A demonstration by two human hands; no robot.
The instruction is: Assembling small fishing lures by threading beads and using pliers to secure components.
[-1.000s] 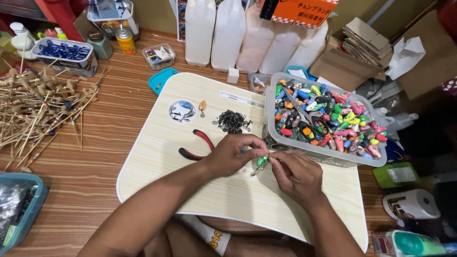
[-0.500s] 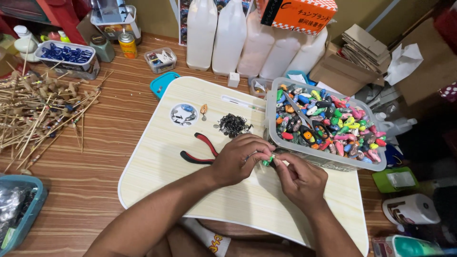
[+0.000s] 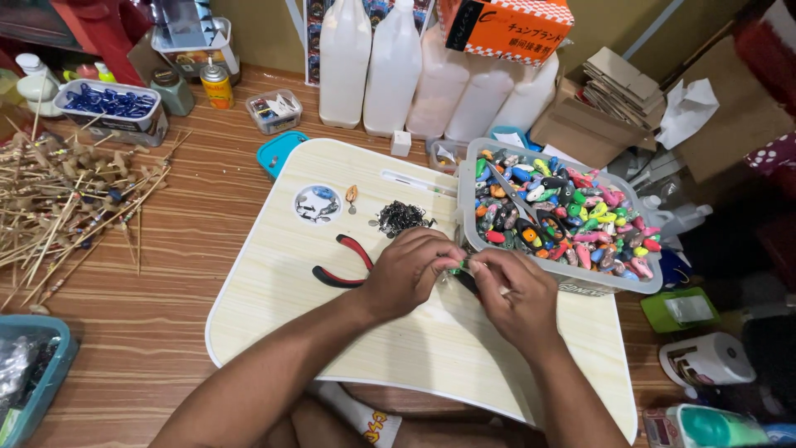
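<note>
A small green piece (image 3: 458,266) is pinched between the fingers of the left hand (image 3: 410,270) and right hand (image 3: 516,290), just beside the near wall of the clear bin (image 3: 572,280). Red-handled pliers (image 3: 342,264) are laid left of the bin on the worktop (image 3: 274,315), where bare surface is left toward the near edge.

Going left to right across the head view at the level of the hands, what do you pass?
Sticks → pliers → left hand → right hand → green lid
</note>
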